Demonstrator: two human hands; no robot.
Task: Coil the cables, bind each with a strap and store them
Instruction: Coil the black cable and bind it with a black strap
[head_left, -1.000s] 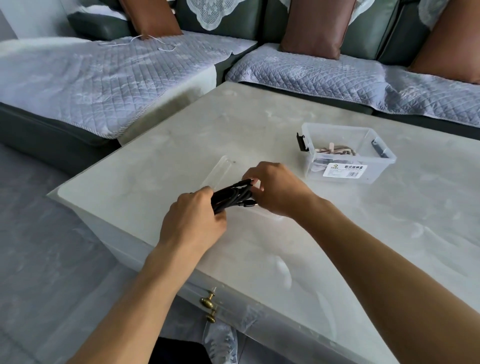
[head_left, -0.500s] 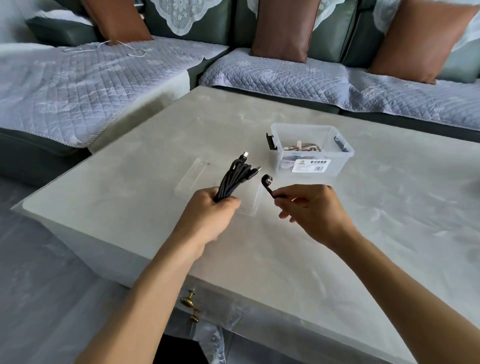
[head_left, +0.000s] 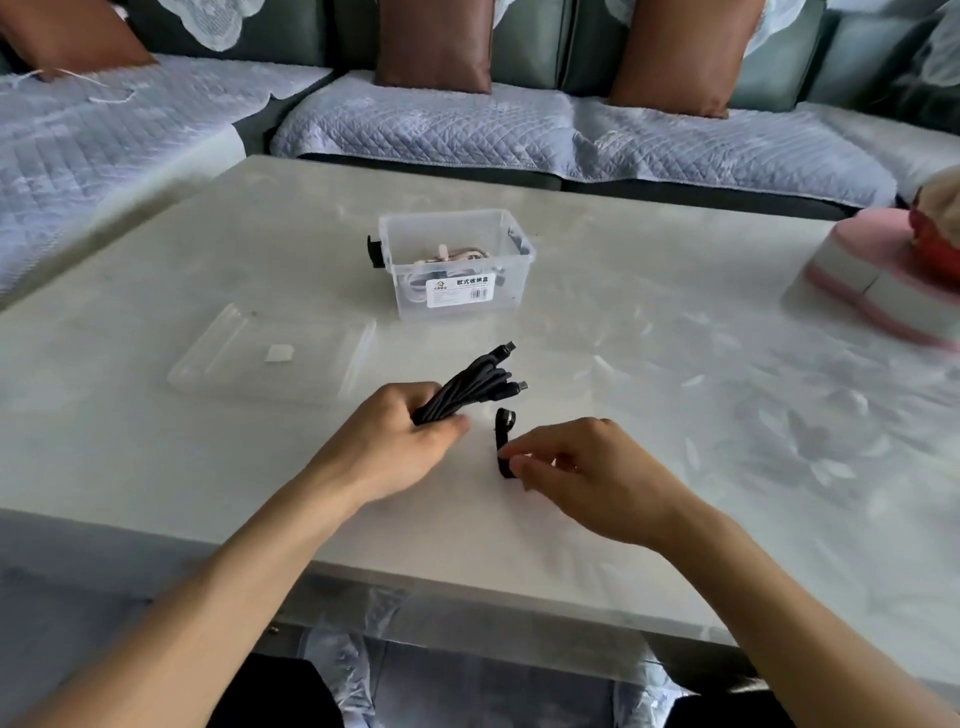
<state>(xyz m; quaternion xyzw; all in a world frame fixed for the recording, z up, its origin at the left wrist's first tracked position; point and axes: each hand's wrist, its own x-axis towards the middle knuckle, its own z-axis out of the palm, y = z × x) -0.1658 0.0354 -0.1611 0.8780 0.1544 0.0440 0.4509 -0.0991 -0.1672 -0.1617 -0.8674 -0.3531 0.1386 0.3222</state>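
Observation:
My left hand (head_left: 400, 441) grips a coiled black cable (head_left: 472, 387) at one end, its plugs pointing up and away to the right. A short black strap (head_left: 503, 436) is pinched between the thumb and fingers of my right hand (head_left: 582, 467), just right of the cable and apart from it; the strap's free end curls upward. Both hands hover over the pale table (head_left: 675, 415). Behind them stands a clear storage box (head_left: 457, 260) with a label and other cables inside. Its clear lid (head_left: 270, 358) lies flat to the left.
A pink and white round object (head_left: 878, 270) sits at the table's right edge. Sofas with grey quilted covers (head_left: 467, 124) and brown cushions (head_left: 436, 41) run along the far and left sides. The table's near edge lies just below my forearms.
My hands came apart: the left kept the coiled cable, while the right drew away holding the strap. The view has swung right, showing the pink object.

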